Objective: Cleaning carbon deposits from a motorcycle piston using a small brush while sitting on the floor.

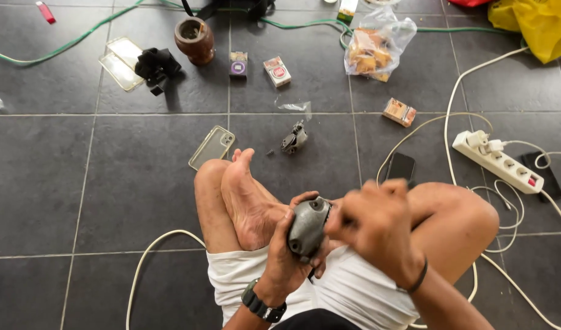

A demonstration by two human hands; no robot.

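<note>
**Grey casing held over the lap**

Left hand is wrapped around a rounded grey casing above the lap; right hand pinches at its top edge, blurry; I'd keep that casing braced steady; loose grey part and small screws sit on the floor tiles beyond the foot.

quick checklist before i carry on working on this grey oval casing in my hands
1. Left hand grips the grey oval metal casing from below: ok.
2. Right hand at the casing's upper end: ok; any tool in it: cannot tell, blurred.
3. Casing held over the lap: ok.
4. Matching grey part lies on the tiled floor ahead: ok.
5. Tiny dark screw loose beside it: not ok.
6. White cable runs close by the leg: not ok.
</note>
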